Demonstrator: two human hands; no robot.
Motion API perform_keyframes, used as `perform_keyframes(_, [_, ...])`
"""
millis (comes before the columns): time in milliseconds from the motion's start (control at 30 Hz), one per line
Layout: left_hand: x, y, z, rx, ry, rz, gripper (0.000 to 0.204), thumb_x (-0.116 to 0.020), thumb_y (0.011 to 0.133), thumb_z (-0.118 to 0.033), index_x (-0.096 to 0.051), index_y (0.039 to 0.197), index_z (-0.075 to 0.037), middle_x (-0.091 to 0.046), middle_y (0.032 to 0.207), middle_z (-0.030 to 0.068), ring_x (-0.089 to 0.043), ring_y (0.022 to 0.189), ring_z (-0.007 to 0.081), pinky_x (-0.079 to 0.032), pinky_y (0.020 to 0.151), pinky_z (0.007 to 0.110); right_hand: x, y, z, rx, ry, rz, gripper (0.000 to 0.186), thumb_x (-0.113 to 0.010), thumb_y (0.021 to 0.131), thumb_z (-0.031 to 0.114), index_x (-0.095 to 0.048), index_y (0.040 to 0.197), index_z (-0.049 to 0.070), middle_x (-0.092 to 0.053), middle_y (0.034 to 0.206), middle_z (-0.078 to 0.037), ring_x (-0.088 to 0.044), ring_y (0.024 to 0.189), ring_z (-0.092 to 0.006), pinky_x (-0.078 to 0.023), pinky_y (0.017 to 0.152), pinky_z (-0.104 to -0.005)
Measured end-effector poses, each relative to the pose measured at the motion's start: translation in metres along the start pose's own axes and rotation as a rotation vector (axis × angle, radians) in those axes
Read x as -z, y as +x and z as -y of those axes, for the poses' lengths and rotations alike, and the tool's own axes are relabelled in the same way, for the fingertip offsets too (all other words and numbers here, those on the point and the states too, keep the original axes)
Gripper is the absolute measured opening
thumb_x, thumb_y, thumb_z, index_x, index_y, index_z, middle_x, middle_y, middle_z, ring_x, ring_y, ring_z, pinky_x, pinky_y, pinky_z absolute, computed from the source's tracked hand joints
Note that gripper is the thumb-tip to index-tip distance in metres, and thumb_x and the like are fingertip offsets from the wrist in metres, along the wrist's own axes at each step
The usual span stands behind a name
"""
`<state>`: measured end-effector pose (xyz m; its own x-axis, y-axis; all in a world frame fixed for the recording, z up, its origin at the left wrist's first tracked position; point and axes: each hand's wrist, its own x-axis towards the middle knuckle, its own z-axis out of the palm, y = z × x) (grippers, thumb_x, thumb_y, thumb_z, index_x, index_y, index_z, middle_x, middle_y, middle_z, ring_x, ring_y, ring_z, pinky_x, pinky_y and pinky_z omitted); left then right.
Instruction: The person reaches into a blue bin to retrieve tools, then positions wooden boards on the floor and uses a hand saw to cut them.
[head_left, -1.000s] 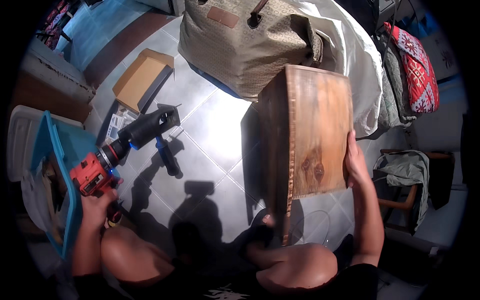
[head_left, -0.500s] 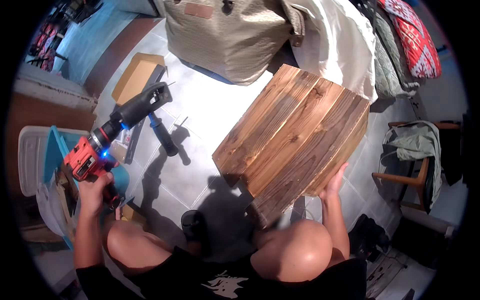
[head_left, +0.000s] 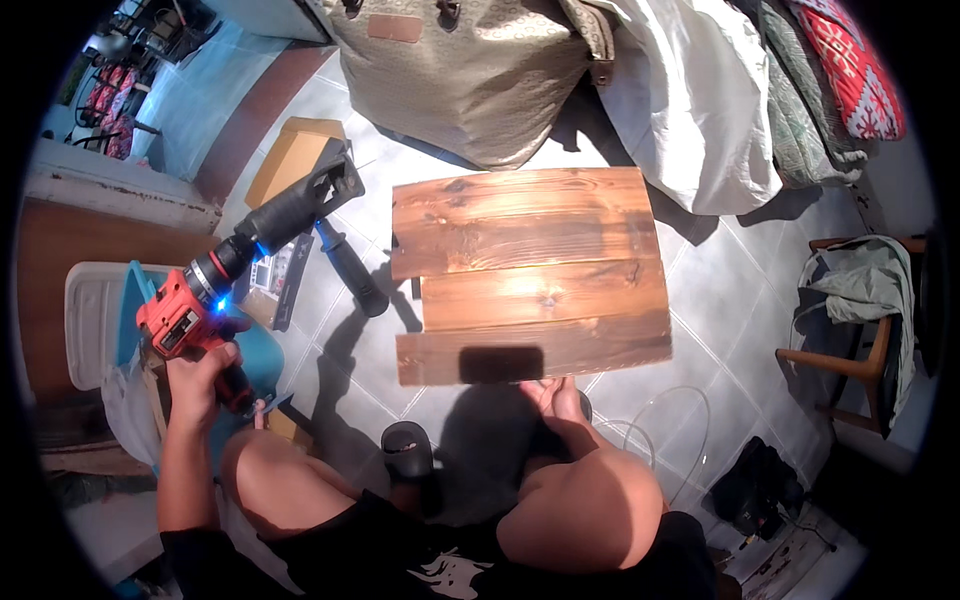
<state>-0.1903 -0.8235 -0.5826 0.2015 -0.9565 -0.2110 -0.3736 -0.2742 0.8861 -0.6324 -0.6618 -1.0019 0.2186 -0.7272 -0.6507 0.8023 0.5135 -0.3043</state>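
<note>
My left hand [head_left: 203, 375] is wrapped round the grip of a red and black cordless drill [head_left: 180, 318] with a blue light on. Fixed to its chuck is a long black saw attachment [head_left: 290, 210], with a side handle [head_left: 352, 272] hanging down. In front of my knees is a brown wooden plank panel [head_left: 540, 250], its long edges running left to right. Its left edge is uneven, with one plank set back. My right hand [head_left: 556, 398] grips the panel's near edge from below; the fingers are partly hidden under the wood and the forearm is behind my knee.
An open cardboard box [head_left: 292, 160] lies beyond the drill. A blue tub [head_left: 262, 350] stands at the left. A large beige bag [head_left: 460, 90] and a white cloth [head_left: 685, 120] are at the back. To the right stands a wooden chair [head_left: 850, 362] with clothing; dark slippers [head_left: 407, 450] are below.
The panel has turned from slanting to nearly square to me. My right hand has shifted left, from its right side to its near edge. The drill stays in my left hand.
</note>
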Motion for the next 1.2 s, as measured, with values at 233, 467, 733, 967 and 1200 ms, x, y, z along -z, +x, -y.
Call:
perform_keyframes(233, [0.015,-0.009,0.003,0.017,0.064,-0.061,0.049,-0.069,0.078,-0.009,-0.056,0.125,0.001,-0.071,0.110,0.0182,-0.062,0.076,0.0140,-0.052,0.069,0.029,-0.126,-0.046,0.060,-0.401,-1.070,0.580,0.052,-0.056,0.102,0.045,-0.058,0.138,0.006,-0.064,0.134,-0.020,-0.067,0.114,-0.0298,-0.052,0.099,-0.0421])
perform_keyframes(467, [-0.035,-0.002,-0.032,0.075,0.150,-0.054,0.037,-0.068,0.075,-0.010,-0.072,0.109,0.004,-0.065,0.085,0.0029,-0.059,0.074,0.0104,-0.048,0.067,0.025,-0.277,0.043,0.305,1.007,-2.204,0.033,0.088,-0.087,0.068,0.057,-0.056,0.131,0.004,-0.062,0.127,-0.020,-0.058,0.121,-0.0357,-0.046,0.101,-0.0504])
perform_keyframes(733, [0.009,-0.053,-0.069,0.316,-0.038,0.039,0.034,-0.070,0.082,0.000,-0.065,0.116,0.002,-0.073,0.106,0.0083,-0.067,0.092,0.0157,-0.055,0.080,0.032,-0.305,0.084,0.280,-0.005,-2.534,-0.338,0.115,-0.082,0.049,0.080,-0.054,0.132,0.006,-0.060,0.128,-0.014,-0.055,0.125,-0.0351,-0.042,0.104,-0.0562])
perform_keyframes(967, [-0.006,-0.094,-0.146,0.397,0.035,-0.020,0.027,-0.066,0.085,0.007,-0.065,0.111,0.001,-0.066,0.086,0.0050,-0.057,0.057,0.0077,-0.045,0.048,0.026,-0.336,0.073,0.253,-0.189,-2.508,-0.356,0.109,-0.078,0.059,0.080,-0.051,0.135,0.007,-0.058,0.132,-0.013,-0.054,0.127,-0.0337,-0.044,0.103,-0.0546])
perform_keyframes(1200, [-0.050,-0.091,-0.177,0.575,-0.136,-0.121,0.037,-0.066,0.082,0.012,-0.060,0.117,0.001,-0.072,0.107,0.0117,-0.066,0.085,0.0122,-0.055,0.072,0.028,-0.320,0.061,0.218,-0.127,-2.341,-0.262,0.108,-0.077,0.066,0.075,-0.047,0.137,0.000,-0.056,0.131,-0.019,-0.056,0.124,-0.0365,-0.048,0.099,-0.0544])
